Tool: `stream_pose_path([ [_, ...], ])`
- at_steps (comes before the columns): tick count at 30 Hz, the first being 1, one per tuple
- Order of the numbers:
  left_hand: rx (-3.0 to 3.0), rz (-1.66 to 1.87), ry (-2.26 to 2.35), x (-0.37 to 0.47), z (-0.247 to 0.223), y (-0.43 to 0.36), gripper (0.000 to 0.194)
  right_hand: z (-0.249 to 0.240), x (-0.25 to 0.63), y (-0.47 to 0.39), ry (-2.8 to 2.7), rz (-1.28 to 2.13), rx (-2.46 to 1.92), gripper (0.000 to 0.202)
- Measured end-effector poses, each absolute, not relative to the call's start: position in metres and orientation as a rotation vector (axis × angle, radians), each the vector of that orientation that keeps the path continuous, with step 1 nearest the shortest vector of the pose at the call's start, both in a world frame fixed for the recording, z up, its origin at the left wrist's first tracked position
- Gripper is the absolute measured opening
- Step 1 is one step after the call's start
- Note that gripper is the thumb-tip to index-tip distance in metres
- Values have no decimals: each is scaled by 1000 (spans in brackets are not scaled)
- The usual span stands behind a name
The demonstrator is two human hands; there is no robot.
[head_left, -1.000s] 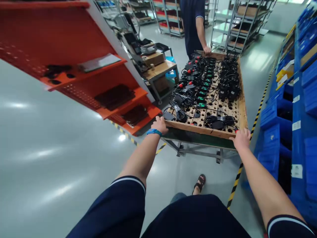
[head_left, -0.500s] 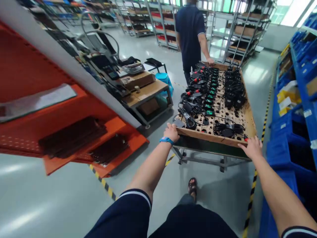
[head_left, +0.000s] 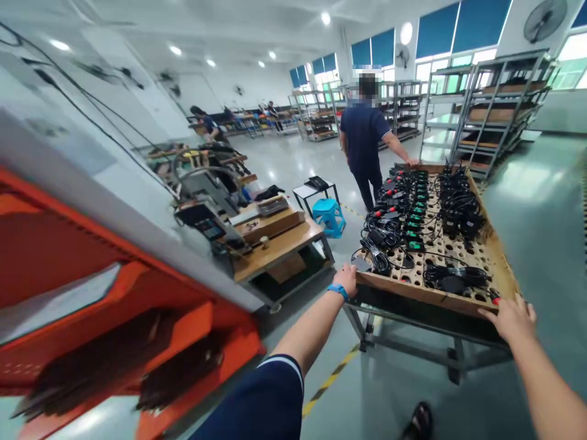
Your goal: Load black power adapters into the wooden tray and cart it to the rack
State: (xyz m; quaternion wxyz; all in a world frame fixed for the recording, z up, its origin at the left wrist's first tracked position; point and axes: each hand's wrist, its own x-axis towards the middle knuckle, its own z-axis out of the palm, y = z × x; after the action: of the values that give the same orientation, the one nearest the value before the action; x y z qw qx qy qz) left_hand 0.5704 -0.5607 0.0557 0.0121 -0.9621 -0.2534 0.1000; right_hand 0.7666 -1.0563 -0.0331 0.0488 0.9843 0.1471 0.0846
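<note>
A long wooden tray (head_left: 413, 292) rests on a metal-framed cart (head_left: 408, 343) in front of me. My left hand (head_left: 346, 279), with a blue band at the wrist, is closed around its near left corner. At the near right corner, my right hand (head_left: 514, 318) grips the rim, thumb on the near side and fingers over the corner. Inside, a perforated board carries rows of black adapters with bundled cables (head_left: 458, 278). Green-marked pieces (head_left: 415, 235) run down the middle, and some red tips show on the left.
A co-worker (head_left: 364, 137) at the far end has one hand on the tray. To the left stand an orange rack (head_left: 183, 342), a workbench (head_left: 279, 241) with equipment, and a blue stool (head_left: 329, 217). Metal shelving (head_left: 499, 116) stands beyond. Yellow-black tape (head_left: 332, 382) marks the floor.
My view has tilted up and turned left, so the blue bins on the right have left the picture. The co-worker stands further from the tray, arm stretched back. Both my hands keep their hold.
</note>
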Motion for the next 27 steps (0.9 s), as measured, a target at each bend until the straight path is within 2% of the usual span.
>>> stream_pose_path([
  [8,-3052,219,-675,622,33,-561,76,-43,748,-1068,207,108,2989,59],
  [11,-3088,203,-614,629,32,-580,82,-36,740,-1101,129,143,2933,65],
  [15,-3130,229,-590,622,32,-597,78,-20,744,-1115,101,86,2892,66],
  [23,-3058,395,-635,586,35,-551,74,-12,734,-1050,273,113,2963,53],
  [27,-3020,408,-662,565,46,-519,70,9,722,-1008,325,132,3065,53],
])
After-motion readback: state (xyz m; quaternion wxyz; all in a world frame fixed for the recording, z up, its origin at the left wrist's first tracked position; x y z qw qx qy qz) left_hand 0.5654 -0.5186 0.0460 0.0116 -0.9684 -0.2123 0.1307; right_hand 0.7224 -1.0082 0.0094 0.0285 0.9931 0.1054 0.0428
